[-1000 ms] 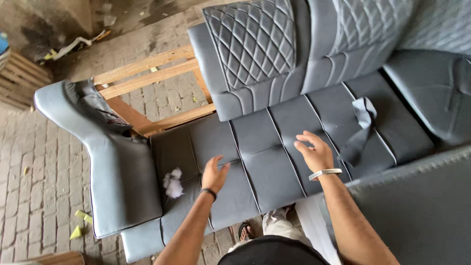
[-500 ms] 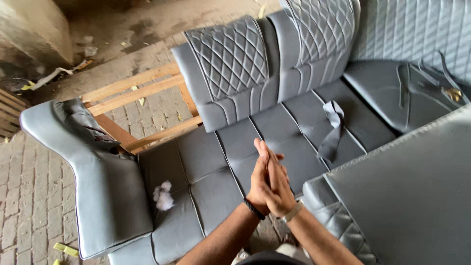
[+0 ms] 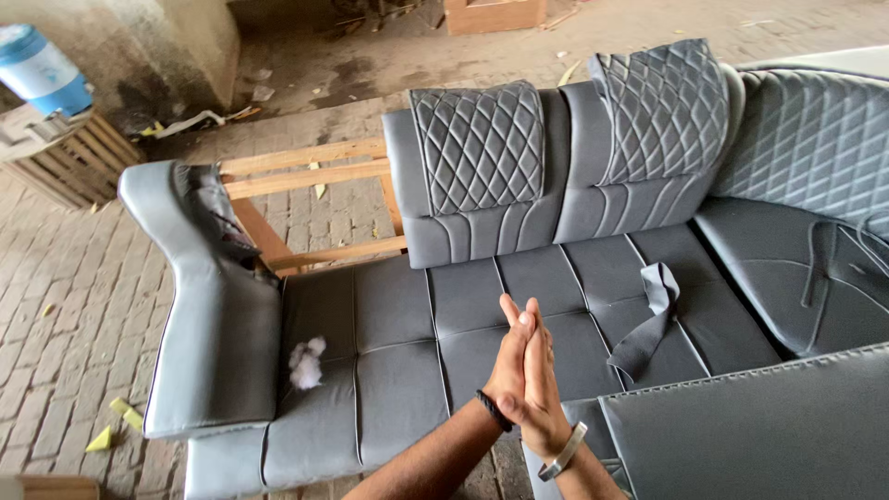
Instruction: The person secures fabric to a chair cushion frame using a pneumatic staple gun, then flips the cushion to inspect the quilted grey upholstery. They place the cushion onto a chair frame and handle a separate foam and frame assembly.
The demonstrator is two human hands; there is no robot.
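Observation:
My left hand [image 3: 512,356], with a black band on its wrist, and my right hand [image 3: 543,400], with a silver bracelet, are pressed flat together palm to palm, fingers straight and pointing away from me. Neither holds anything. They hover over the grey leather sofa seat [image 3: 389,324], near its front edge. A loose grey strap [image 3: 653,315] lies on the seat just right of them. A tuft of white stuffing [image 3: 306,364] sits on the seat to the left, beside the padded armrest [image 3: 208,315].
Two diamond-quilted back cushions [image 3: 479,148] [image 3: 659,111] stand behind the seat. A bare wooden frame [image 3: 306,167] shows at the back left. A grey upholstered panel [image 3: 759,435] fills the lower right. A blue barrel [image 3: 42,69] and wooden crate [image 3: 79,157] stand far left on brick paving.
A second ago both hands lay apart on the seat cushions. They lifted off and came together palm to palm, and have stayed joined as the view shifted left.

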